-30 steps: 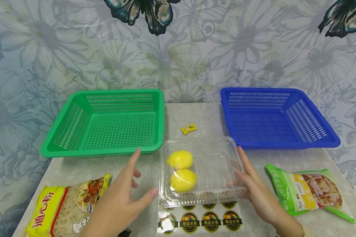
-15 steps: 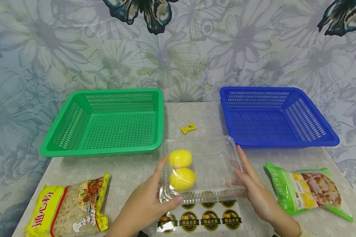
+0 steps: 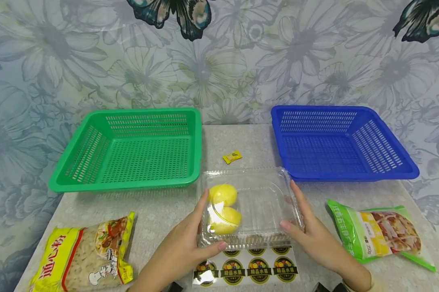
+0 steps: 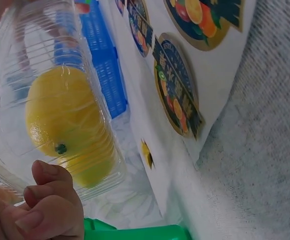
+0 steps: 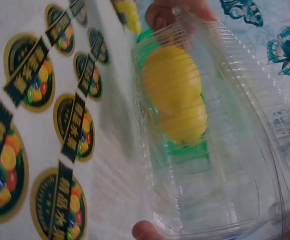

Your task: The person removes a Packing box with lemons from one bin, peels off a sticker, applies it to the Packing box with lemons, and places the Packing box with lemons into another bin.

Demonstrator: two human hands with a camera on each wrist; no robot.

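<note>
A clear plastic clamshell box (image 3: 259, 207) with its lid down holds two yellow lemons (image 3: 227, 221) at its left end. My left hand (image 3: 183, 239) grips the left side, with its thumb along the front edge; the left wrist view shows its fingers (image 4: 55, 200) bent at the box wall near a lemon (image 4: 65, 110). From the right, my right hand (image 3: 312, 237) holds the other end, thumb over the lid and the forefinger along the side. Some fingers show only through the plastic. Below the box's front edge lies a sheet of round fruit stickers (image 3: 257, 269).
A green basket (image 3: 124, 186) stands at the back left, a blue basket (image 3: 351, 176) at the back right. Between them lies a small yellow wrapped sweet (image 3: 232, 157). A yellow food bag (image 3: 84, 255) lies left, a green food bag (image 3: 380, 235) right.
My left hand has come in from the left and taken hold of the box's left side. My right thumb has moved onto the lid. The box stays in nearly the same place.
</note>
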